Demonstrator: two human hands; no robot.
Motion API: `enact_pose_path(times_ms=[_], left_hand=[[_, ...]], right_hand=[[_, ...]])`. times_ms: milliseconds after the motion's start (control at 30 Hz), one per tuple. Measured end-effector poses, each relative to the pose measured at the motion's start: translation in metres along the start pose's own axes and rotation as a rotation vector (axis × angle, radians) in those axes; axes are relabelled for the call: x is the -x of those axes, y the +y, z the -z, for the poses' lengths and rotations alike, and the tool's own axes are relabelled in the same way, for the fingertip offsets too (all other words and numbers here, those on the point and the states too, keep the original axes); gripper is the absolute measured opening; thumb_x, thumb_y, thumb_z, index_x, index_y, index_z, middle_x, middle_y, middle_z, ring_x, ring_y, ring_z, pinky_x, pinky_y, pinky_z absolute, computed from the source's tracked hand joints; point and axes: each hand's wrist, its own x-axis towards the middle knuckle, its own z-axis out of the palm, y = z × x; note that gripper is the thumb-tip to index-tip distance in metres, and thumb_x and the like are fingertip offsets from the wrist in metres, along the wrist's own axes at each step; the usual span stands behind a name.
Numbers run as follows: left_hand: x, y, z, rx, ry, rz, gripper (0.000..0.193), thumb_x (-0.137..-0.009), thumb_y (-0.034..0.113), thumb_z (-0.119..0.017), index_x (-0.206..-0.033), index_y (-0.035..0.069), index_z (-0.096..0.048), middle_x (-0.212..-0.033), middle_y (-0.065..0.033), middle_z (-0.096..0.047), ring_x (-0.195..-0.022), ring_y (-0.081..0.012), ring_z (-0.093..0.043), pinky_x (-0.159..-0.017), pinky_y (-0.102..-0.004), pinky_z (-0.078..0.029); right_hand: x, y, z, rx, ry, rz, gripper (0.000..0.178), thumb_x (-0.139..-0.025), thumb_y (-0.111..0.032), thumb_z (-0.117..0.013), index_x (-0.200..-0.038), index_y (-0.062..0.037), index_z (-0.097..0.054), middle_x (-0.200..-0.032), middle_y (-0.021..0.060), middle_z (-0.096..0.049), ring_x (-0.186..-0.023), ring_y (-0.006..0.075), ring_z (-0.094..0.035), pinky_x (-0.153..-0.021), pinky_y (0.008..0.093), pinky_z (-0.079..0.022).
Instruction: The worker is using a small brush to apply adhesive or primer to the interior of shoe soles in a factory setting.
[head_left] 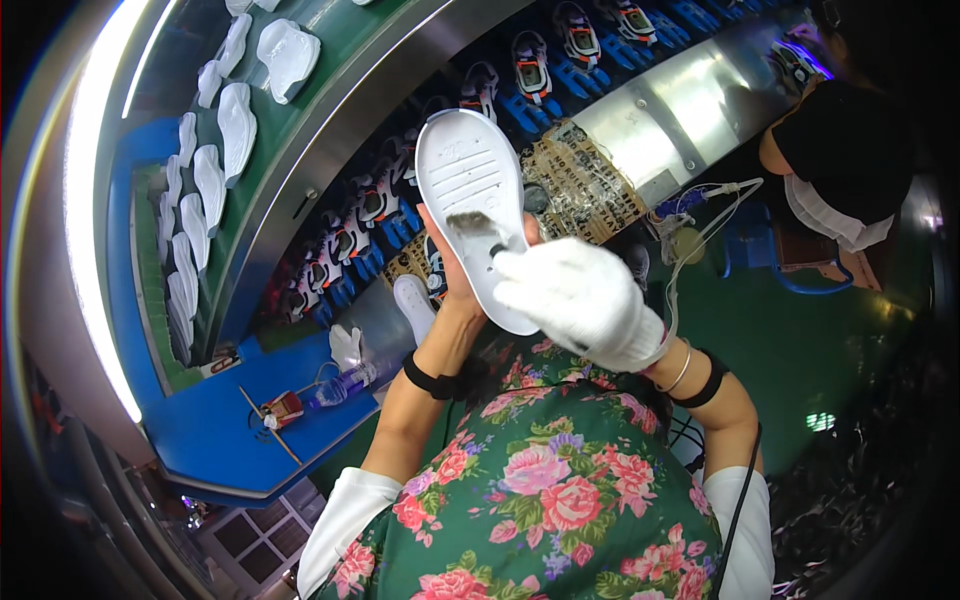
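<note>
In front of me a white shoe sole (463, 160) is tilted with its hollow inner side, ridged across, facing up. My bare left hand (455, 265) is wrapped round it from beneath, with fingertips showing at its right edge. In a white knit glove, my right hand (575, 300) is closed on a brush (470, 222). Its grey-brown bristles touch the inside of the sole around the middle; most of the handle is hidden by the glove. Another white sole (412, 308) lies just left of my left wrist.
A row of shoes (530, 72) on blue holders runs along the line ahead. Several white soles (236, 130) rest on the green belt (345, 45) at upper left. Printed tape (590, 185) covers the metal ledge. A bottle (345, 385) lies at left; another person (840, 150) sits at right.
</note>
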Motion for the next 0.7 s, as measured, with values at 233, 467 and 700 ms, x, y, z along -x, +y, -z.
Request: enact_pose_path(times_ms=[233,467,700], left_hand=[[-0.005,0.007,-0.014,0.018,0.063,0.071,0.111,-0.064,0.103,-0.032,-0.098,0.000,-0.055,-0.083,-0.0124,-0.058,-0.073,-0.0207,-0.053,-0.062,-0.0339,-0.047],[-0.014,0.018,-0.009,0.051,0.050,-0.032,0.108,-0.073,0.098,-0.027,-0.117,0.003,-0.051,-0.084,-0.0090,-0.051,-0.070,-0.0204,-0.048,-0.068,-0.0365,-0.044],[-0.024,0.024,-0.009,-0.028,0.000,-0.031,0.107,-0.071,0.099,-0.029,-0.123,0.008,-0.051,-0.086,-0.0097,-0.051,-0.066,-0.0199,-0.048,-0.065,-0.0352,-0.042]], right_hand=[[-0.005,0.005,0.016,-0.166,0.049,-0.121,0.027,-0.071,-0.004,-0.078,-0.099,-0.0053,-0.075,-0.104,0.0123,-0.074,-0.085,0.0263,-0.070,-0.073,0.0364,-0.055],[0.006,-0.005,0.001,-0.400,-0.047,-0.119,0.027,-0.073,-0.004,-0.078,-0.099,-0.0080,-0.075,-0.101,0.0097,-0.074,-0.080,0.0254,-0.069,-0.071,0.0349,-0.055],[0.018,-0.009,-0.008,-0.055,-0.067,-0.017,0.034,-0.068,-0.005,-0.074,-0.102,-0.0072,-0.074,-0.109,0.0112,-0.072,-0.086,0.0246,-0.069,-0.073,0.0363,-0.055]])
